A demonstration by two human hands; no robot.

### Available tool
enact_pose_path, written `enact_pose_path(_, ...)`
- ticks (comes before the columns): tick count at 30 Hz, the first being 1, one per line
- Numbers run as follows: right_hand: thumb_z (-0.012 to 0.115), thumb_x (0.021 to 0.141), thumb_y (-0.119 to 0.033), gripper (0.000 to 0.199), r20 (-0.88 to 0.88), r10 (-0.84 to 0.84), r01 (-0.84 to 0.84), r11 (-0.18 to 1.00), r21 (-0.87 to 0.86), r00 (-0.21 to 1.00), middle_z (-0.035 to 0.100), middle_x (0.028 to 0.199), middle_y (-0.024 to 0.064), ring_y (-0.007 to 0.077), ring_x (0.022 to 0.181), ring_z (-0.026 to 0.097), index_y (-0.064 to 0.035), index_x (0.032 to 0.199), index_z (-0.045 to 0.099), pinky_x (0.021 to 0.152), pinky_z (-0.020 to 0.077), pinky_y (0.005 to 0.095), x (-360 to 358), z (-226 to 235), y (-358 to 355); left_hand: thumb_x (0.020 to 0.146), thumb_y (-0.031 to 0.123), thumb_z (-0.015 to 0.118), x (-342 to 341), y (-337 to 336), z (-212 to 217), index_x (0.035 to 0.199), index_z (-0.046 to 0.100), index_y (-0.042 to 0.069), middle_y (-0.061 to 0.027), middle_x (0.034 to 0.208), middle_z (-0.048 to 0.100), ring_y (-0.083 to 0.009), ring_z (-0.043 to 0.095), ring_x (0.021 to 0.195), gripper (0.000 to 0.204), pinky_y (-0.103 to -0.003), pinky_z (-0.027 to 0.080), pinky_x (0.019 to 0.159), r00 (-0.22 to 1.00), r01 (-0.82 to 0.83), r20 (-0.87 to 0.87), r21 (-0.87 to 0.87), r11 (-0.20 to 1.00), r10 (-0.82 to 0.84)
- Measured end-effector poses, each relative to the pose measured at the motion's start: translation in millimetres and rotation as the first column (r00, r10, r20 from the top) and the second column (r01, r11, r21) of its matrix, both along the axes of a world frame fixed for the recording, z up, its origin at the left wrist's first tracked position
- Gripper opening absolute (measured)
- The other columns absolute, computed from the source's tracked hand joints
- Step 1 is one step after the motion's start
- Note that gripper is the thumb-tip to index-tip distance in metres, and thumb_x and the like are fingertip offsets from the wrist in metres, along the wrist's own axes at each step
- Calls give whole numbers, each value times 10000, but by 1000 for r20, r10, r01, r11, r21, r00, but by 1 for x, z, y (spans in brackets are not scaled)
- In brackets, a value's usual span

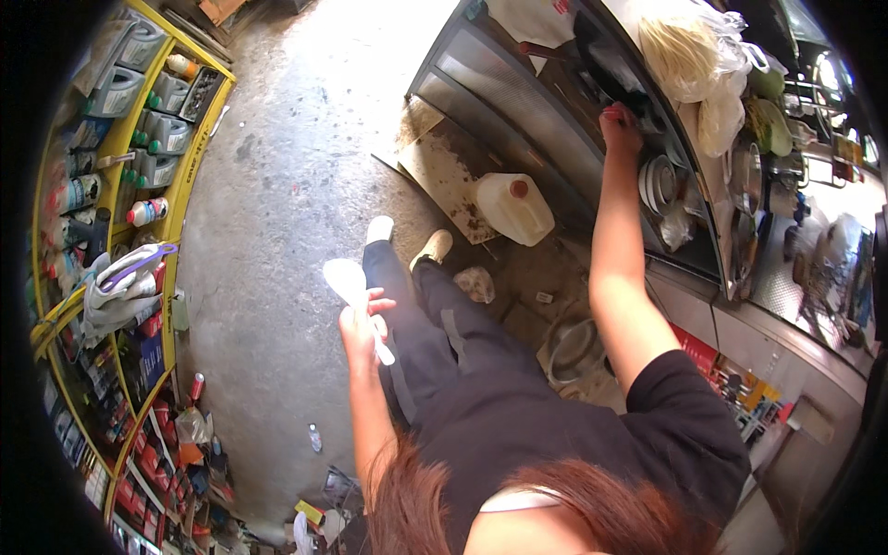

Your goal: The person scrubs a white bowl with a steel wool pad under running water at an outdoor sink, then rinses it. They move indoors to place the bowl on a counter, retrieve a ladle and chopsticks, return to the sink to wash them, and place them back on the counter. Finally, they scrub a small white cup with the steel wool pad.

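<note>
My left hand is closed around the handle of a white serving spoon, its broad oval head pointing up and away above the concrete floor. To the right, my right arm is stretched into a dark-framed cabinet with mesh panels. There my right hand has its fingers curled beside a dark pan; something reddish shows at the fingertips, too small to make out. Stacked white bowls stand near my right wrist, with a clear plastic bag beside them.
A white jug with a red cap stands on the floor by the cabinet, near a metal basin. Yellow shelving with bottles and jugs lines the left. Plastic bags lie on the cabinet top. A small bottle lies on the floor.
</note>
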State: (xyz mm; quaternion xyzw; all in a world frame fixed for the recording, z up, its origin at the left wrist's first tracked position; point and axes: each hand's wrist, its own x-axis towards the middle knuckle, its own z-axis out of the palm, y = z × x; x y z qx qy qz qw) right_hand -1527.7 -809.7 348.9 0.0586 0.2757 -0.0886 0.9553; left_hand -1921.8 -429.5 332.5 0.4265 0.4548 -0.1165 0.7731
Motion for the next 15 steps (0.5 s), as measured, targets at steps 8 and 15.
enact_pose_path(8, 456, 783, -104, 215, 261, 84, -111, 989, 93, 962, 395, 548, 11, 105, 403, 340, -103, 581, 382, 336, 326, 208, -39, 7, 14, 949, 276, 440, 13, -14, -1, 1010, 567, -43, -135, 770, 654, -62, 428, 365, 349, -204, 301, 329, 998, 49, -31, 10, 999, -49)
enact_pose_path(15, 436, 843, -99, 165, 207, 121, -136, 989, 60, 971, 467, 624, 36, 141, 493, 426, -76, 679, 444, 429, 376, 225, 23, -16, 1, 953, 290, 423, 28, -30, 4, 1033, 563, -49, -129, 759, 658, -58, 419, 372, 375, -199, 319, 343, 993, 114, -2, 1, 993, -114)
